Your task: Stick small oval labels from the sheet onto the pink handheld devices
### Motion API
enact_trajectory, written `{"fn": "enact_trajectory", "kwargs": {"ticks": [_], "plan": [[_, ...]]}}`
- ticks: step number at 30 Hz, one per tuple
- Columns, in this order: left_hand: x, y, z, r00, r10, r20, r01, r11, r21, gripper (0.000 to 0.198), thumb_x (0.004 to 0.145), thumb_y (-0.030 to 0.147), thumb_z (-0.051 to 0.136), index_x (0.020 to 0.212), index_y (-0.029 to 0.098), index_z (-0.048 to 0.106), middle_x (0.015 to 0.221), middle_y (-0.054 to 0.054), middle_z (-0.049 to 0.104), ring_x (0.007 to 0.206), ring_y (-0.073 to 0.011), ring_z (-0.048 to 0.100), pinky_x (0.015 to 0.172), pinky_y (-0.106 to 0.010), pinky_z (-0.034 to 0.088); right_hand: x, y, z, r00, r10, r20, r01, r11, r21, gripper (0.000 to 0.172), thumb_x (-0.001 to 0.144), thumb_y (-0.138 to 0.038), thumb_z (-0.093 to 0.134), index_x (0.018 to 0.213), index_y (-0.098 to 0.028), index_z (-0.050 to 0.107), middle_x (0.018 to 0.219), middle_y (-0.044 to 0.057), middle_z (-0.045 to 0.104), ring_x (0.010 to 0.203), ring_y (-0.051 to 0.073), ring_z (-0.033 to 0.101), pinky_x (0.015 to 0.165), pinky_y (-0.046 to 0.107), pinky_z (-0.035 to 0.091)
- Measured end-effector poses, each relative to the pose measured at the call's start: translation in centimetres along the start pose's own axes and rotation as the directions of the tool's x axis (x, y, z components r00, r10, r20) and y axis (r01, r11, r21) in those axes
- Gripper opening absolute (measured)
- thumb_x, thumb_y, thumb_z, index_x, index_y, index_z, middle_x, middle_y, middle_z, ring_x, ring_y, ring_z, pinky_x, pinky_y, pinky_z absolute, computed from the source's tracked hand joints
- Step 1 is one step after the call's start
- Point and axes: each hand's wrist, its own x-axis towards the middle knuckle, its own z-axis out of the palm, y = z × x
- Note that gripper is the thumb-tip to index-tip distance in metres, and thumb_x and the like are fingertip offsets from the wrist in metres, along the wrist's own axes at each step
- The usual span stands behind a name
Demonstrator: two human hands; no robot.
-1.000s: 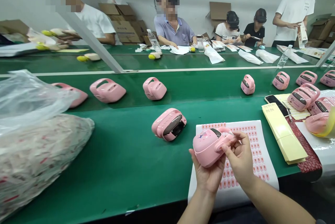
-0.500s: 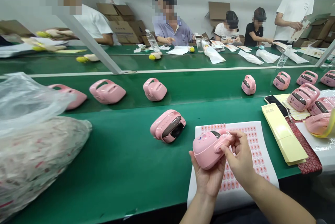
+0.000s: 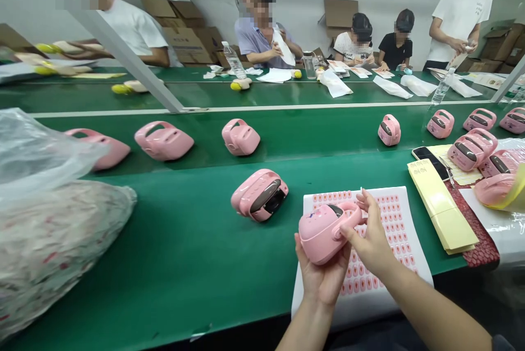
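While cupped from below by the left hand (image 3: 324, 277), pink handled unit (image 3: 320, 233) hovers over sticker sheet (image 3: 400, 220), 4 o'clock of a loose pink unit (image 3: 259, 196); right hand (image 3: 369, 239) pinches its handle. Risk: shallow grip, unit may slip onto stickers.

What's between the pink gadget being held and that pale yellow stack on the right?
In the head view, a white sticker sheet with rows of pink stickers lies between the pink gadget and the yellow stack, partly under the right hand.
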Motion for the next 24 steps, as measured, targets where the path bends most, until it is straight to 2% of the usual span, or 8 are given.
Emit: {"fn": "enact_trajectory", "kwargs": {"ticks": [4, 7, 9, 11, 13, 16, 20, 24], "plan": [[0.1, 2.3, 0.3, 0.957, 0.268, -0.108, -0.238, 0.944, 0.229, 0.051, 0.069, 0.052, 0.067, 0.114, 0.028, 0.06, 0.108, -0.006, 0.07, 0.101, -0.027, 0.063, 0.078, -0.039, 0.055, -1.3, 2.2, -0.3, 0.995, 0.085, -0.057, -0.083, 0.996, 0.031, 0.037, 0.086, -0.025, 0.044, 0.123, -0.022, 0.039, 0.112, 0.012, 0.053, 0.093, 0.021, 0.059, 0.08, 0.041, 0.051], [0.4, 4.2, 0.5, 0.857, 0.501, -0.12, -0.404, 0.798, 0.447, 0.06, 0.054, 0.047, 0.079, 0.109, 0.029, 0.063, 0.102, -0.003, 0.071, 0.103, -0.0274, 0.06, 0.072, -0.035, 0.056, -5.0, 3.6, 0.5, 0.987, -0.096, 0.127, 0.101, 0.994, -0.029, 0.037, 0.085, -0.015, 0.044, 0.12, -0.023, 0.04, 0.097, 0.008, 0.057, 0.078, 0.018, 0.061, 0.072, 0.037, 0.052], [0.6, 4.9, 0.4, 0.849, 0.51, -0.142, -0.377, 0.771, 0.513, 0.062, 0.048, 0.046, 0.082, 0.104, 0.026, 0.065, 0.097, -0.003, 0.071, 0.1, -0.0269, 0.06, 0.071, -0.034, 0.056, -7.7, 4.2, 1.3, 0.898, -0.284, 0.336, 0.32, 0.946, -0.057, 0.04, 0.083, -0.011, 0.044, 0.121, -0.023, 0.041, 0.094, 0.008, 0.059, 0.08, 0.02, 0.061, 0.072, 0.037, 0.052], [0.7, 5.0, 0.3, 0.859, 0.471, -0.199, -0.319, 0.797, 0.513, 0.059, 0.047, 0.047, 0.082, 0.098, 0.023, 0.067, 0.093, -0.004, 0.072, 0.09, -0.0249, 0.063, 0.065, -0.032, 0.056, -9.6, 4.9, 2.2, 0.759, -0.421, 0.496, 0.529, 0.843, -0.094, 0.04, 0.083, -0.01, 0.044, 0.122, -0.021, 0.042, 0.099, 0.011, 0.061, 0.087, 0.023, 0.06, 0.071, 0.037, 0.05], [0.8, 4.9, 0.2, 0.855, 0.451, -0.256, -0.284, 0.82, 0.497, 0.056, 0.046, 0.045, 0.083, 0.094, 0.021, 0.068, 0.089, -0.004, 0.072, 0.081, -0.0228, 0.064, 0.06, -0.032, 0.057, -10.5, 5.7, 2.9, 0.647, -0.496, 0.579, 0.678, 0.722, -0.14, 0.038, 0.086, -0.011, 0.042, 0.123, -0.018, 0.041, 0.101, 0.013, 0.062, 0.088, 0.023, 0.059, 0.069, 0.035, 0.048], [0.7, 4.8, 0.4, 0.846, 0.457, -0.273, -0.284, 0.821, 0.495, 0.056, 0.044, 0.042, 0.084, 0.092, 0.02, 0.068, 0.089, -0.004, 0.073, 0.078, -0.023, 0.065, 0.058, -0.033, 0.057, -10.6, 7.1, 3.6, 0.564, -0.553, 0.613, 0.782, 0.595, -0.183, 0.034, 0.09, -0.015, 0.037, 0.124, -0.013, 0.039, 0.098, 0.012, 0.064, 0.082, 0.02, 0.058, 0.067, 0.031, 0.045], [0.8, 5.1, 0.8, 0.848, 0.463, -0.258, -0.28, 0.805, 0.523, 0.056, 0.043, 0.045, 0.083, 0.092, 0.02, 0.067, 0.09, -0.004, 0.072, 0.081, -0.0235, 0.064, 0.059, -0.033, 0.057, -10.9, 8.3, 4.3, 0.567, -0.545, 0.618, 0.782, 0.592, -0.195, 0.034, 0.089, -0.021, 0.04, 0.123, -0.018, 0.04, 0.1, 0.011, 0.064, 0.08, 0.02, 0.059, 0.067, 0.032, 0.046], [0.9, 5.5, 0.2, 0.823, 0.497, -0.276, -0.25, 0.752, 0.61, 0.055, 0.042, 0.048, 0.082, 0.088, 0.023, 0.066, 0.086, -0.002, 0.07, 0.08, -0.0228, 0.063, 0.059, -0.032, 0.057, -10.9, 6.9, 4.5, 0.692, -0.499, 0.522, 0.628, 0.773, -0.093, 0.046, 0.077, -0.018, 0.052, 0.121, -0.02, 0.036, 0.093, 0.008, 0.062, 0.077, 0.019, 0.061, 0.067, 0.03, 0.049]]}}
